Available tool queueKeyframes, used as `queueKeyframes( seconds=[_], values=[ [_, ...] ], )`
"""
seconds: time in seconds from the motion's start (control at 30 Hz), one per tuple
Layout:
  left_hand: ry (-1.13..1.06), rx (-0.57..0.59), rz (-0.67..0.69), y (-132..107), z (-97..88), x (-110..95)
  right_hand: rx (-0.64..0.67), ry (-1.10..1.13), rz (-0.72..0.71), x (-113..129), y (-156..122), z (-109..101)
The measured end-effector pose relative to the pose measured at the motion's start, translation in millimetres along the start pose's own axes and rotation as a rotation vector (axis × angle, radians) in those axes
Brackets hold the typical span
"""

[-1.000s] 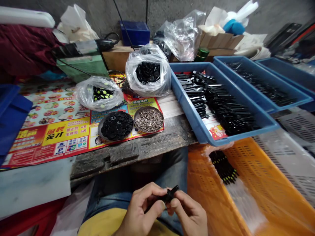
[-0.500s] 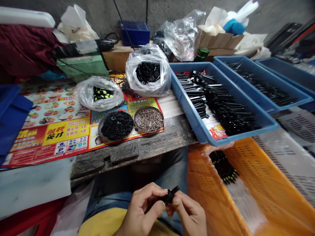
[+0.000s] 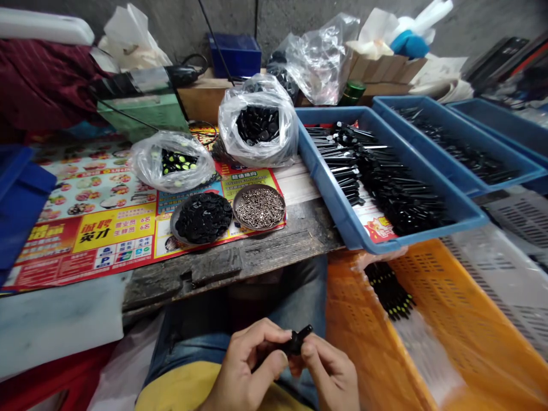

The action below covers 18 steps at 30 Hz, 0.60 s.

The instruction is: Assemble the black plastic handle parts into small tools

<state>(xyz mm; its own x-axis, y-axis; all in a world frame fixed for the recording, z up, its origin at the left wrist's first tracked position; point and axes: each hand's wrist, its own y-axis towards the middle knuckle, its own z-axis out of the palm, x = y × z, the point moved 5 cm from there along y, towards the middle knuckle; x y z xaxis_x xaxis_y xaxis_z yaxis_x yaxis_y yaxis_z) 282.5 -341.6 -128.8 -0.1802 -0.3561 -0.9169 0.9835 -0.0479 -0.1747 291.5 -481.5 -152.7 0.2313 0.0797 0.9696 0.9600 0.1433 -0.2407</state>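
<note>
Above my lap, a small black plastic part (image 3: 296, 341) with a short stem pointing up and right is pinched between both hands. My left hand (image 3: 252, 362) closes thumb and fingers on its left side. On the other side, my right hand (image 3: 329, 365) grips it near the stem with thumb and forefinger. Fingers cover much of the part, so its full shape is hidden. On the bench ahead stand a dish of flat black discs (image 3: 204, 218) and a dish of small metal screws or pins (image 3: 260, 208).
Behind the dishes sit a plastic bag of black and yellow-green pieces (image 3: 178, 162) and a bag of black caps (image 3: 257, 125). To the right, a blue tray (image 3: 372, 246) holds long black parts. Below it, an orange crate (image 3: 471, 325) contains black pieces with yellow-green dots (image 3: 391, 294).
Hardly anything differs. Both hands keep hold of the black part in the same place, and the view has shifted very slightly.
</note>
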Motion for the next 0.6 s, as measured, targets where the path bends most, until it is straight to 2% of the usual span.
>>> queueKeyframes(
  seconds=[0.6],
  values=[
    [-0.028, -0.02, -0.021, 0.0, -2.3, 4.3, 0.004, 0.124, 0.112, -2.5, 0.7, 2.9]
  ],
)
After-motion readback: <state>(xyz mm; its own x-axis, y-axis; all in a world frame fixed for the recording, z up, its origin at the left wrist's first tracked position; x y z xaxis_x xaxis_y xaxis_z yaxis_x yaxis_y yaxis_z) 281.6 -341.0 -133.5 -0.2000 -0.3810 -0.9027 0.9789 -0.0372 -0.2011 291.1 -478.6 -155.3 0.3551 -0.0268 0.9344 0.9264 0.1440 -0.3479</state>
